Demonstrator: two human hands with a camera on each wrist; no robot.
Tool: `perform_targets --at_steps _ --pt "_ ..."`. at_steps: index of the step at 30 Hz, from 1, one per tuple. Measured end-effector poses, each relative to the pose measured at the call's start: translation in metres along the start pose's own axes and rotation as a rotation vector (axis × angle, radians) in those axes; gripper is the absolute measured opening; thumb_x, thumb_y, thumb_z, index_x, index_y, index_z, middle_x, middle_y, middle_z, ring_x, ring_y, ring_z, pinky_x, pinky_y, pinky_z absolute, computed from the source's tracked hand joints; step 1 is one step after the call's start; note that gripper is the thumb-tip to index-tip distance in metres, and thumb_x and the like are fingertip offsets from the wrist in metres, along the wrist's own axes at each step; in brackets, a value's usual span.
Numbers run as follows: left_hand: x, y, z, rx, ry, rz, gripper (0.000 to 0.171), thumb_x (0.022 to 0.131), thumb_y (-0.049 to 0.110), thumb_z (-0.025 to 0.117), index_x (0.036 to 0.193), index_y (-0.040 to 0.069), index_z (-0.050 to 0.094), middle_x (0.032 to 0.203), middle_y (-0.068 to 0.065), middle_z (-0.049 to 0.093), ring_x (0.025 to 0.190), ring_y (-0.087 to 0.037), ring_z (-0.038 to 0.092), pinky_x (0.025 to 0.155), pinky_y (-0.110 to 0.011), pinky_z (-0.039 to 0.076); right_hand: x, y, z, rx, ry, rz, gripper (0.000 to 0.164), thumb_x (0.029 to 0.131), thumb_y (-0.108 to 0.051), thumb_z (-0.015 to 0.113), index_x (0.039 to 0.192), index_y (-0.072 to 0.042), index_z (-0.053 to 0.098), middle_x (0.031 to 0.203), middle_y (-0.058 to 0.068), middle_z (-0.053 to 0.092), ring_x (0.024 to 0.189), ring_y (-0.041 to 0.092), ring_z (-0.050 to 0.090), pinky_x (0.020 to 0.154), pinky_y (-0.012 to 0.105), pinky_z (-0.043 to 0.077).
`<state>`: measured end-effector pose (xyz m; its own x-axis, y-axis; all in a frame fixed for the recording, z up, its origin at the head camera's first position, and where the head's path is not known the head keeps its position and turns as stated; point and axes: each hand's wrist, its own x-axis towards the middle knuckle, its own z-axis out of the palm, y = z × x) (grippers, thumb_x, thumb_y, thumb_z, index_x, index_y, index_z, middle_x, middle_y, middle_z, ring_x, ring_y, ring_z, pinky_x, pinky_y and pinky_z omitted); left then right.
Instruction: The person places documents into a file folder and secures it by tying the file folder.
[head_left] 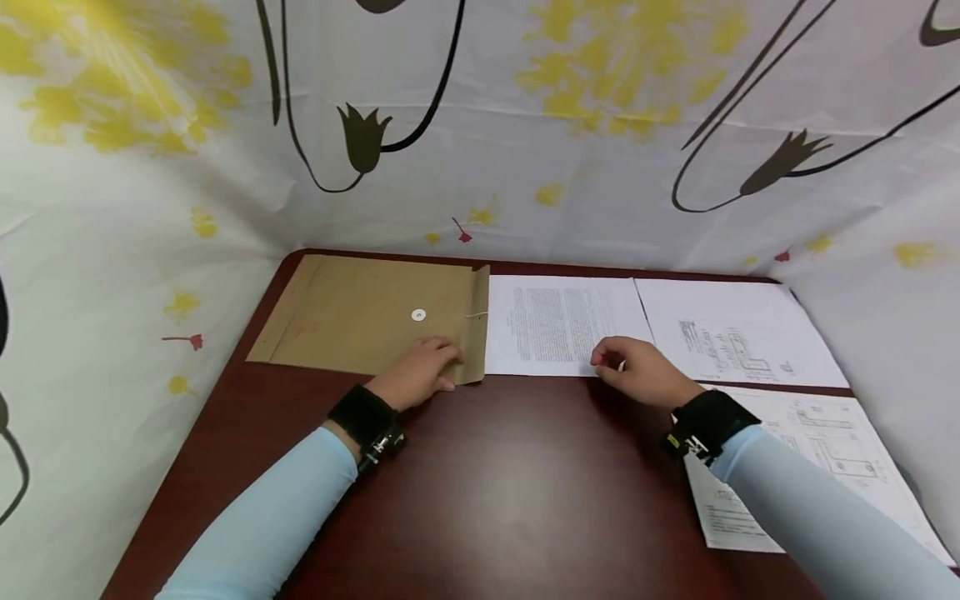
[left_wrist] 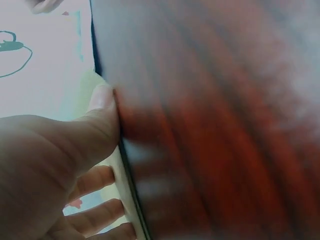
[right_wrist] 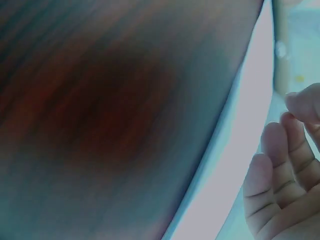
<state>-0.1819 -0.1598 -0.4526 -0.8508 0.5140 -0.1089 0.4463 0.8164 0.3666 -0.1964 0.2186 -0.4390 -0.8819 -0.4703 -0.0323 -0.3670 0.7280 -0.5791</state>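
My left hand (head_left: 423, 371) rests on a brown paper envelope (head_left: 360, 308) with a white button and a short string, at its flap (head_left: 475, 325) side. In the left wrist view the thumb (left_wrist: 102, 107) lies along the envelope's near edge, the other fingers spread over it. Beside the flap lies a sheet of printed text (head_left: 562, 325). Over that sheet's near right corner my right hand (head_left: 645, 371) hovers with loosely bent fingers. Its thumb and forefinger tips come close together in the right wrist view, with nothing visible between them.
A sheet with a drawing (head_left: 738, 329) lies right of the text sheet. Nearer, more drawing pages (head_left: 817, 450) lie partly under my right forearm. The dark red-brown table (head_left: 487, 492) is bordered by flower-printed white cloth (head_left: 480, 183) at the back and sides.
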Motion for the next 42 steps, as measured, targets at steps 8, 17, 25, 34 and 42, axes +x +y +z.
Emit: perform_targets --at_steps 8,17,25,34,42 --pt "-0.003 0.000 -0.005 0.013 -0.014 -0.008 0.043 0.093 0.029 0.072 0.132 0.014 0.061 0.145 -0.015 0.052 0.137 -0.036 0.045 0.114 -0.047 0.037 -0.022 0.027 -0.019 -0.101 -0.005 0.030 0.006 0.092 -0.010 0.069 0.097 -0.012 0.067 0.087 -0.003 0.064 0.082 0.014 0.057 0.070 0.033 0.047" --pt "0.000 0.000 0.000 0.033 0.005 0.013 0.043 0.093 0.030 0.072 0.131 0.015 0.061 0.142 -0.014 0.054 0.135 -0.035 0.047 0.113 -0.046 0.038 -0.049 0.051 -0.043 -0.189 -0.019 0.065 0.011 0.094 -0.016 0.069 0.104 -0.014 0.067 0.098 -0.001 0.065 0.094 0.020 0.058 0.079 0.042 0.047" --pt "0.000 -0.001 0.001 0.036 0.011 0.021 0.040 0.092 0.030 0.072 0.128 0.014 0.062 0.142 -0.014 0.054 0.135 -0.036 0.047 0.113 -0.045 0.038 -0.075 0.086 -0.073 -0.362 -0.126 0.098 0.028 0.084 -0.017 0.078 0.109 -0.011 0.069 0.103 0.004 0.067 0.097 0.026 0.063 0.083 0.049 0.050" --pt "0.000 -0.001 0.001 0.039 0.008 0.011 0.039 0.092 0.030 0.072 0.127 0.014 0.062 0.143 -0.014 0.054 0.136 -0.036 0.046 0.113 -0.045 0.038 -0.085 0.107 -0.087 -0.420 -0.239 0.217 0.039 0.076 -0.016 0.086 0.109 -0.005 0.068 0.100 0.007 0.068 0.093 0.029 0.063 0.082 0.054 0.050" --pt "-0.001 0.000 0.002 0.041 0.020 0.016 0.038 0.092 0.029 0.072 0.126 0.014 0.062 0.143 -0.015 0.054 0.136 -0.036 0.046 0.113 -0.046 0.037 -0.085 0.113 -0.083 -0.435 -0.233 0.208 0.038 0.074 -0.009 0.086 0.106 -0.005 0.065 0.096 0.007 0.066 0.087 0.025 0.060 0.080 0.052 0.050"
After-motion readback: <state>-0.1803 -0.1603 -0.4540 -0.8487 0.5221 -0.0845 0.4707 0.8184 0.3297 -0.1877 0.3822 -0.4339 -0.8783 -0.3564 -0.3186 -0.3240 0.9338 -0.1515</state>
